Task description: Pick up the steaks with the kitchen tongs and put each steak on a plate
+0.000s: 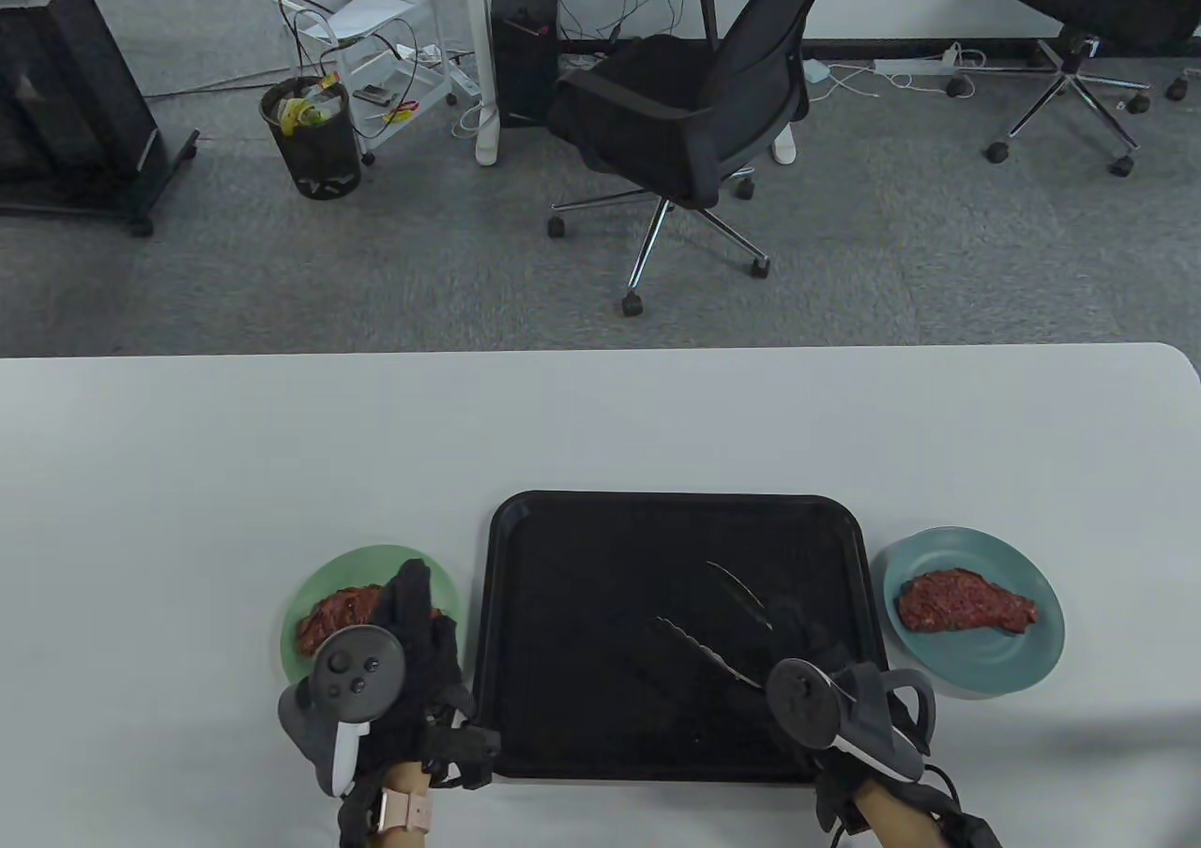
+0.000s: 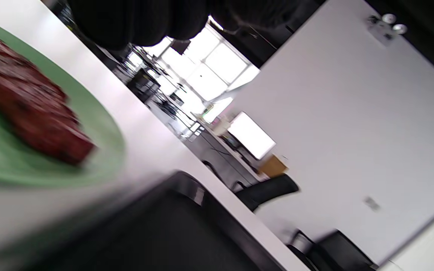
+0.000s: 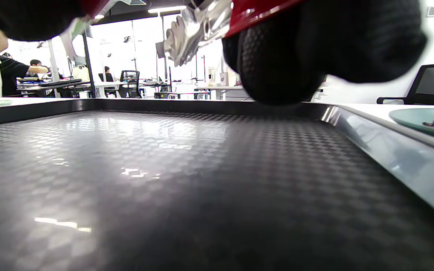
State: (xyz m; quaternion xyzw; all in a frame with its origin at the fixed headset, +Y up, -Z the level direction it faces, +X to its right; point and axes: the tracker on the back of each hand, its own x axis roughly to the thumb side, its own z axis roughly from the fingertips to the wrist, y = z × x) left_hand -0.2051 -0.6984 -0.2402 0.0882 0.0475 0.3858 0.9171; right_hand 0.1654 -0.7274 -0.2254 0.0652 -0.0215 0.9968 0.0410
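Though unlabelled, tongs gape over tray.

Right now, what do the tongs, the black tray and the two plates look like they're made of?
Tongs: shiny silvery arms, likely steel; the right wrist view shows red handle parts, perhaps plastic or silicone. Black tray: probably plastic, with a glossy embossed diamond texture that catches light. Green plate and teal plate: smooth, evenly coloured, either glazed ceramic or melamine; the look leaves that open.

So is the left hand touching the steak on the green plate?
Cannot tell. In the table view the left hand overlaps the steak on the green plate, hiding any contact; the left wrist view is blurred, fingertips off-frame.
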